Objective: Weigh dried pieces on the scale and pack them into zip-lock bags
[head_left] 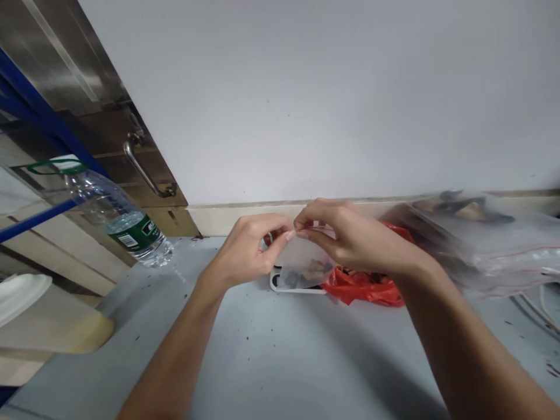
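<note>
"How are the hands set?"

"The left hand [247, 248] and right hand [350, 233] both pinch the top edge of a small clear bag [300, 265], fingertips close together."

"Where's that bag?"

"Over a flat white-rimmed thing [301, 291], just beside a red bag [367, 290] on the grey table [245, 361]."

"What's inside?"

"Brownish pieces, low down; it's too cloudy to say what they are."

"Anything left of the hands?"

"A water bottle [135, 230]."
</note>
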Demonstrator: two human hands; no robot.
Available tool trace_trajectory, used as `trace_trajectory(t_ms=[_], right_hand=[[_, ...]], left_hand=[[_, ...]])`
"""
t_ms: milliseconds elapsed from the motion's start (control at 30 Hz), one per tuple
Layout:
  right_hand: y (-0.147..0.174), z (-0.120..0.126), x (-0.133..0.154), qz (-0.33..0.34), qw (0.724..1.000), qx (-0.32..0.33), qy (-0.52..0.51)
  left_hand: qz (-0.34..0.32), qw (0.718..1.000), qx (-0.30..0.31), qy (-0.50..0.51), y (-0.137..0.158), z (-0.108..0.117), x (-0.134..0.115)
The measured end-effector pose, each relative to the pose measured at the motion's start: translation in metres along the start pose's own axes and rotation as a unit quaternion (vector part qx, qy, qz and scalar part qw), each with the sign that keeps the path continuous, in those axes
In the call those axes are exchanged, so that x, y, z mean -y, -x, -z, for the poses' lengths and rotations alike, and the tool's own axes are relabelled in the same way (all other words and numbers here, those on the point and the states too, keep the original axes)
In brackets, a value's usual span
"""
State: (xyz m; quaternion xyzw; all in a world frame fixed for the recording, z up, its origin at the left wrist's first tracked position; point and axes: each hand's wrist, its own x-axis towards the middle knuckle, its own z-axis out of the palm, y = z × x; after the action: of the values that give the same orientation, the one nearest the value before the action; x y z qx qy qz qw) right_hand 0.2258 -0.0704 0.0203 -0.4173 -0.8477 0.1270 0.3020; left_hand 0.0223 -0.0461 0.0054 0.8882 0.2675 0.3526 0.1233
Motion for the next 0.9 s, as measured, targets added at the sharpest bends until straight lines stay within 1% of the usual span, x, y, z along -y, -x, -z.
trace_trajectory(t_ms=[67,167,400,567,633,733,767,833,867,900], right_hand=[[-0.001,-0.002,-0.005,0.016,1.0,-0.007,0.007],[0.0,-0.002,-0.015,0.01,1.0,-0.005,0.001],[0.008,0.014,-0.035,-0.052,0.998,-0.017,0.016],[0.012,0.02,-0.048,-0.075,0.997,-0.009,0.022],[0.018,0.026,-0.055,-0.099,0.994,-0.02,0.033],[0.03,0.04,-0.059,-0.139,0.988,-0.061,0.019],[0.033,0.044,-0.056,-0.143,0.987,-0.074,0.0],[0.035,0.049,-0.045,-0.132,0.987,-0.08,-0.049],[0.034,0.049,-0.039,-0.119,0.988,-0.066,-0.071],[0.032,0.046,-0.032,-0.108,0.99,-0.039,-0.087]], left_hand=[[-0.008,1.0,0.006,-0.023,0.0,0.002,0.004],[-0.008,0.999,0.011,-0.045,0.001,0.007,0.009],[0.014,0.998,0.008,-0.066,0.001,0.022,0.012],[0.017,0.997,0.014,-0.076,0.003,0.027,0.015],[0.026,0.995,-0.012,-0.091,0.005,0.035,0.016],[0.043,0.986,-0.086,-0.133,0.008,0.049,0.016],[0.041,0.984,-0.09,-0.147,0.009,0.051,0.014],[0.001,0.985,-0.065,-0.161,0.006,0.049,0.009],[-0.022,0.985,-0.055,-0.163,0.003,0.045,0.006],[-0.046,0.984,-0.049,-0.163,-0.001,0.039,0.002]])
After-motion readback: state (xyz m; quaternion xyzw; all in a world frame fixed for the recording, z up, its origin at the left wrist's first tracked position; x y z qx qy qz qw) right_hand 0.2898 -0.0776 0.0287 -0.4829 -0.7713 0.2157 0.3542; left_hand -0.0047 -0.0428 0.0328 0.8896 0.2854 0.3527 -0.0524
